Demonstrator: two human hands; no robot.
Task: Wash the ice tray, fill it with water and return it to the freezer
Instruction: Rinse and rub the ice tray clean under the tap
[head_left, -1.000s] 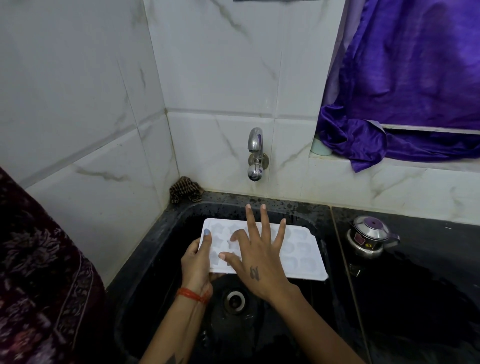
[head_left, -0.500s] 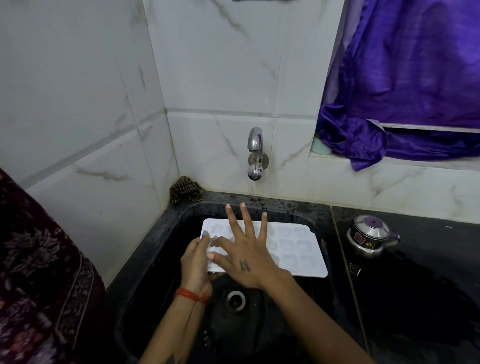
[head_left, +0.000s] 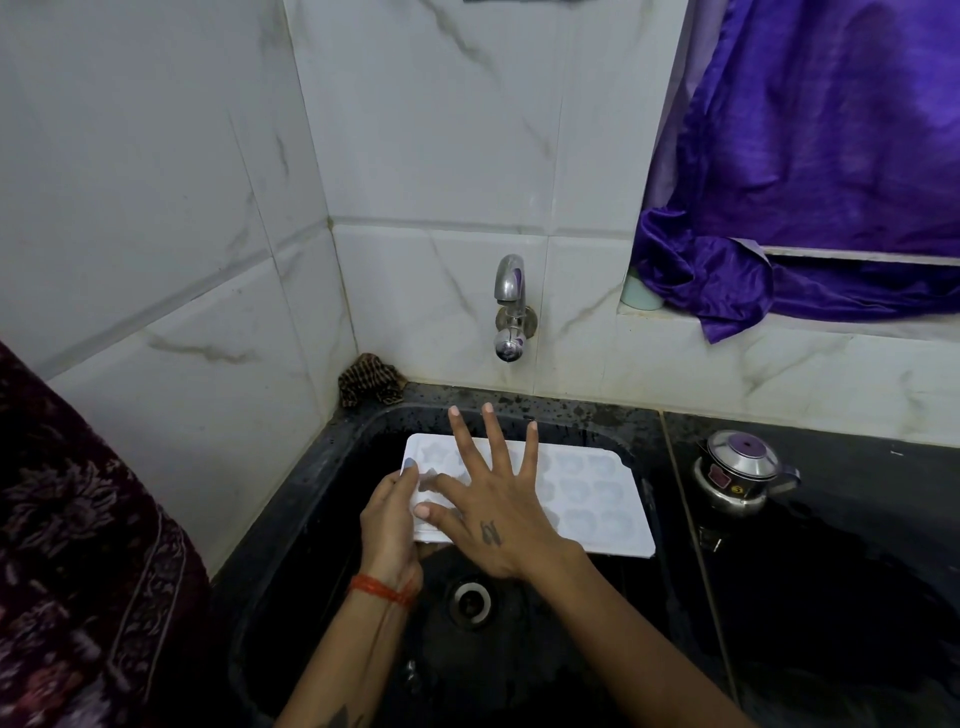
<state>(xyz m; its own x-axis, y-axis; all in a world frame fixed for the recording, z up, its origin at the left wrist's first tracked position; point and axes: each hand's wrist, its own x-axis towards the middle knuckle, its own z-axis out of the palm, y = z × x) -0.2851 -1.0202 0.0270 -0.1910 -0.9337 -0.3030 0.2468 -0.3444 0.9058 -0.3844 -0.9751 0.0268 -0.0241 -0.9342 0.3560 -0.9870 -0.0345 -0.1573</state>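
White ice tray (head_left: 587, 491) held level over black sink (head_left: 322, 499), above drain (head_left: 470, 603), below tap (head_left: 511, 306). Left hand (head_left: 389, 519) grips tray's left edge. Right hand (head_left: 493, 499) flat on tray, fingers spread. Open basin right of tray; steel pot (head_left: 737, 475) on surface beyond. Since half second ago, right hand slid slightly rightward; tray unmoved.

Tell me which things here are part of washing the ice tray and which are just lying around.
Part of the job: ice tray, left hand gripping its end, right hand spread flat on it, tap, sink.

Lying about: steel pot on the counter, brown cloth in the corner, purple curtain.
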